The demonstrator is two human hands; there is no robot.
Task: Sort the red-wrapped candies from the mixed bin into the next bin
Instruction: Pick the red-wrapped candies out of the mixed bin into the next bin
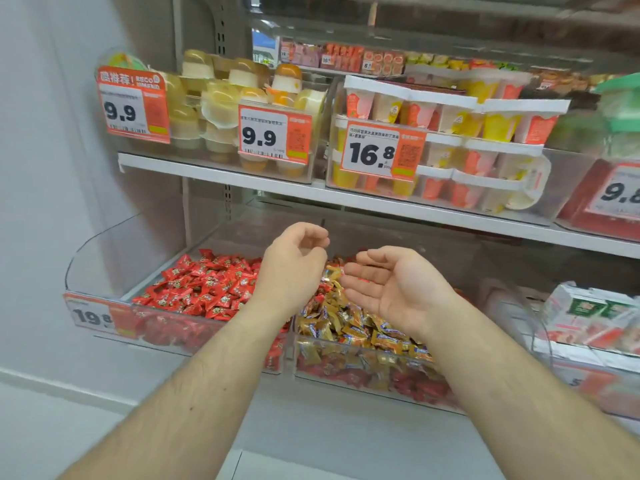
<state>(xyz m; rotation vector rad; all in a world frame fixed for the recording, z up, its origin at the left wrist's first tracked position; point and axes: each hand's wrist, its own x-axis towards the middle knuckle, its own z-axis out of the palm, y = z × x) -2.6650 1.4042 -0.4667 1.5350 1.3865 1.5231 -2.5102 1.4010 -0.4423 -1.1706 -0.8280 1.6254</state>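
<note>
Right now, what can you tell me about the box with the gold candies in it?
The mixed bin is a clear plastic box on the bottom shelf, right beside the bin of red candies. On top lie gold-wrapped candies with blue labels; red-wrapped candies show through its front wall underneath and a few near the back. The right hand is above it, palm up, holding nothing.

A white shelf [381, 202] carries clear tubs of yellow jelly cups [214, 109] on the left and stacked fruit cups with white lids [450, 133] to their right. Orange price tags read 9.9 [133, 105], 9.9 [273, 135] and 16.8 [382, 150]. Low on the right sit white and green packets [588, 313]. A white wall [45, 168] stands at left.
</note>
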